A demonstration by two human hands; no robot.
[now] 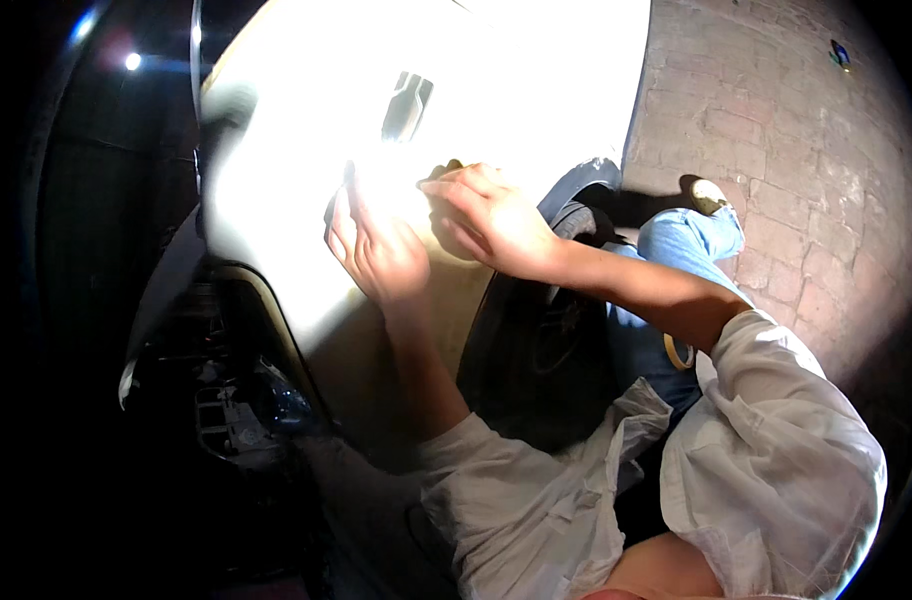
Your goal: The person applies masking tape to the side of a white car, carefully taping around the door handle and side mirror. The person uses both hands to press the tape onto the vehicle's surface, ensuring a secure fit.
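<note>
A pale car fender panel point(306, 262) fills the space before me, much of it washed out by strong light. My left hand point(388, 251) rests against it with the fingers stretched upward, their tips partly lost in the glare. To its right, my right hand point(497, 217) has bent fingers, the fingertips close together at the panel and casting a dark shadow. Whether something thin is between them cannot be made out. Above both hands is a dark, shiny, four-sided patch point(408, 105) on the panel. I cannot tell if it is an opening or a fitted piece.
A wheel point(561, 330) sits in the dark arch beside my bent, jeans-clad leg point(681, 240). A yellow tape roll point(678, 351) is near my lap. Left of the fender is an exposed front cavity with metal brackets point(231, 420). A small object point(841, 55) lies on brick paving point(786, 165).
</note>
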